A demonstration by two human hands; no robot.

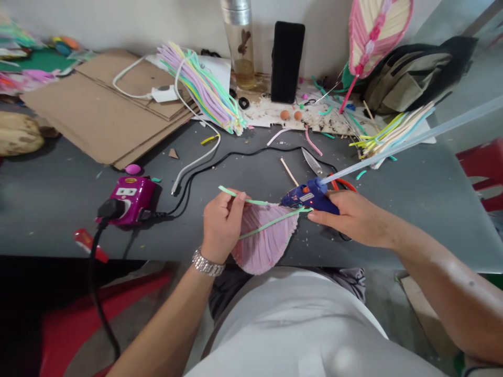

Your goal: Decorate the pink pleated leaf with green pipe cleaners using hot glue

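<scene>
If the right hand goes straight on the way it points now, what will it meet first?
Probably the green strip along the edge of the pleated pink fan, just past the fingers of the right hand, which holds the blue glue gun; depth is unclear, they may already touch.

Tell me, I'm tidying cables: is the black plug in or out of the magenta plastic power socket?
In: the black plug sits flush against the magenta plastic power socket, its cord hanging down.

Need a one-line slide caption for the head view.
Left hand holds a pink pleated piece edged with a green strip; right hand holds a blue glue gun at its edge.
</scene>
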